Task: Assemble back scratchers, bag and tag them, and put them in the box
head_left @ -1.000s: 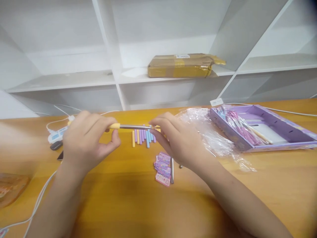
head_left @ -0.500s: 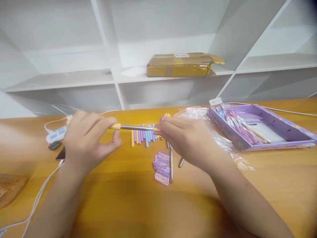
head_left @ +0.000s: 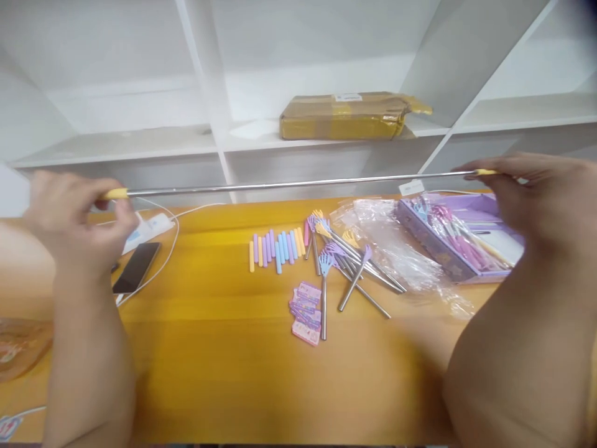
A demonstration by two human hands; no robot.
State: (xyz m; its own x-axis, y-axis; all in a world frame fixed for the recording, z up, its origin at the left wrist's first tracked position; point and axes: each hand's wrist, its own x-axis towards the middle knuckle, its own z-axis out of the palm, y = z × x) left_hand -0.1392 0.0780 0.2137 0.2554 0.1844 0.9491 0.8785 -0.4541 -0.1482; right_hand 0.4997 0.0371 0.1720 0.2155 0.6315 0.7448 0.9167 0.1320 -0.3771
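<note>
A telescopic back scratcher [head_left: 280,185] is stretched out long between my hands above the table. My left hand [head_left: 79,218] is closed round its yellow handle at the left. At the other end, the fingers of my right hand [head_left: 536,186] pinch the yellow tip, and its claw is hidden behind them. Below lie several back scratchers without handles, among them one with a blue claw [head_left: 325,264] and a metal rod. Left of these is a row of pastel handle sleeves [head_left: 280,249] in yellow, purple and blue. Small pink and purple cards [head_left: 305,311] lie in a loose stack.
Clear plastic bags [head_left: 392,242] lie beside a purple box [head_left: 443,255] holding wrapped scratchers. A phone [head_left: 137,267], cables and a white power strip [head_left: 149,230] are at the left. A taped cardboard parcel [head_left: 342,118] sits on the white shelf behind.
My hands have moved far apart and up, and the back scratcher's rod has gone from short to fully drawn out. The pile of scratchers has come into view.
</note>
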